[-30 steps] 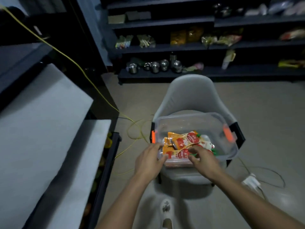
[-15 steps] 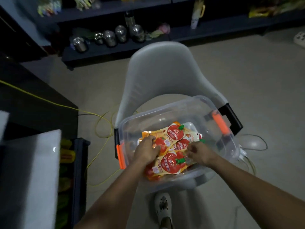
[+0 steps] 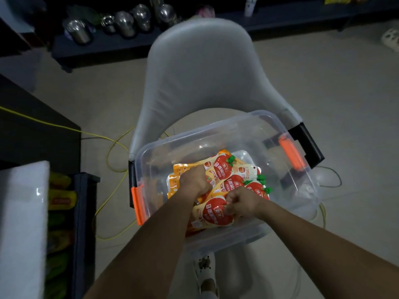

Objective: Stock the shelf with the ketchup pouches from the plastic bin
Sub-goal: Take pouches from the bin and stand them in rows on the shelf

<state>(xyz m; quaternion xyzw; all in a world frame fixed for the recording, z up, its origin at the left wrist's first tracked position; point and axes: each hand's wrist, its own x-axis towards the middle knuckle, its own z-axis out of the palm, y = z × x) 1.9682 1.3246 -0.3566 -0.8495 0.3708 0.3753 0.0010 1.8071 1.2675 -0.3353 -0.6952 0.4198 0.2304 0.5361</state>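
Observation:
A clear plastic bin point(image 3: 287, 186) with orange latches rests on the seat of a white chair point(image 3: 200, 67). Inside it lie several ketchup pouches point(image 3: 224, 169), yellow and red with green caps. My left hand point(image 3: 194, 182) is in the bin with its fingers closed on pouches near the left of the pile. My right hand point(image 3: 241, 203) pinches the nearest ketchup pouch point(image 3: 213, 214) at its cap end, by the bin's front wall. The shelf point(image 3: 71, 212) at the lower left holds yellow packets.
A white slab point(image 3: 21, 223) covers the shelf unit at the left. A yellow cable point(image 3: 114, 152) trails over the floor left of the chair. A low dark shelf point(image 3: 103, 44) at the back carries steel cups point(image 3: 125, 22). My shoe point(image 3: 205, 275) shows below the bin.
The view has tilted down and closer to the bin. Both hands have moved deeper into the pile, and the right hand has drawn one pouch toward the bin's front.

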